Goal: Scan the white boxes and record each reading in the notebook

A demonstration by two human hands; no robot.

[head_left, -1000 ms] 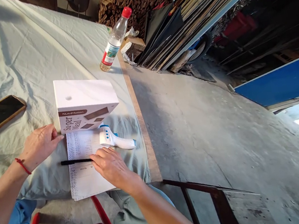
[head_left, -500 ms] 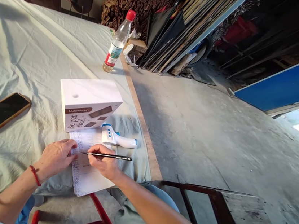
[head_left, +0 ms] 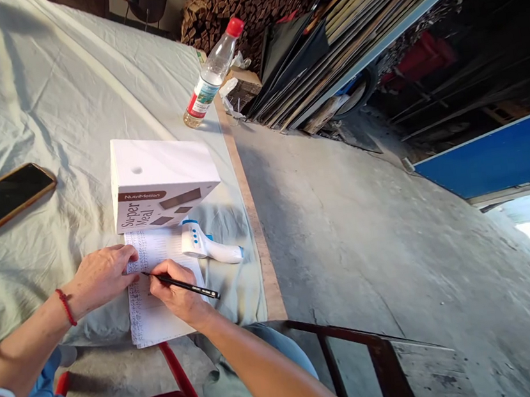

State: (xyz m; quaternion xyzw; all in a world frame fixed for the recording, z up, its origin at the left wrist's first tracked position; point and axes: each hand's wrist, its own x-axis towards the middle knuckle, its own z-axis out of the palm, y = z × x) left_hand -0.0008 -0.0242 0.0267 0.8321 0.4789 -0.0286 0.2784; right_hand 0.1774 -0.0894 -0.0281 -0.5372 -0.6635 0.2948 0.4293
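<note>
The right hand (head_left: 179, 294) pinches the pen (head_left: 189, 286) aslant, writing-fashion, tip at the paper (head_left: 163, 320) in front of the box (head_left: 162, 166); the left hand (head_left: 103, 277), fingers bent, lies at the paper's edge, probably steadying it (whether it pinches, I cannot tell).

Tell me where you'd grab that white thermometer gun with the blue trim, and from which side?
Probably by its slim handle, coming from the table's edge. The thermometer gun lies flat, that handle pointing towards the edge, while its wider head sits close to the box and the right hand holding the pen.
</note>
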